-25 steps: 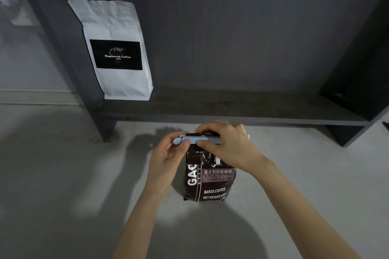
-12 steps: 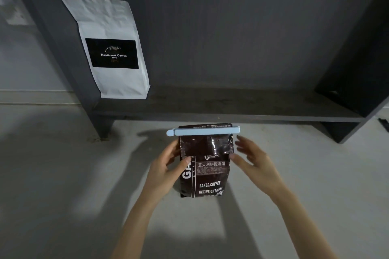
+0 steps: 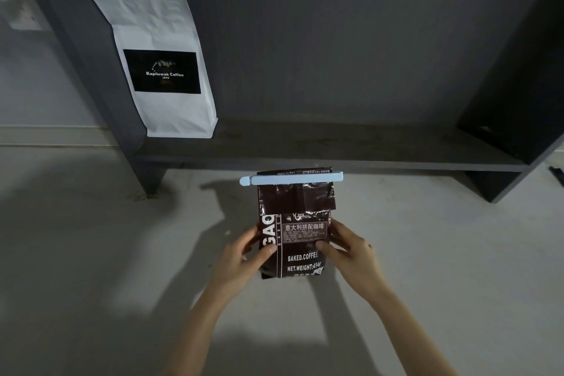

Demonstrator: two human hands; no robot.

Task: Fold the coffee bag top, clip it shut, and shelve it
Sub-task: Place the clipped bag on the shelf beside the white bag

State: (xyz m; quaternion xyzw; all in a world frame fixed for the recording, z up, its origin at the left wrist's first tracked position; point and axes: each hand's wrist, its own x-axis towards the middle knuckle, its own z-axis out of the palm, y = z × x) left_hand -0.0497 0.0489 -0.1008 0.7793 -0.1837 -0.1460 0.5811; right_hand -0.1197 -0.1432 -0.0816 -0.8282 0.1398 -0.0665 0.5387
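A dark brown coffee bag (image 3: 294, 214) with white lettering is upright just in front of the shelf. A pale blue clip (image 3: 291, 178) runs across its folded top and is clamped shut. My left hand (image 3: 244, 256) grips the bag's left side, thumb on the front. My right hand (image 3: 348, 249) grips the right side in the same way. The dark grey shelf board (image 3: 335, 149) lies just beyond the bag.
A white coffee bag (image 3: 161, 64) with a black label leans at the shelf's left end, against the left upright panel (image 3: 91, 70). The right upright (image 3: 525, 101) closes off the shelf. Light grey floor (image 3: 91, 253) surrounds the bag.
My right hand left the clip and came down to the bag's right side. My left hand slid lower on the left side. Both hands now hold the bag's middle.
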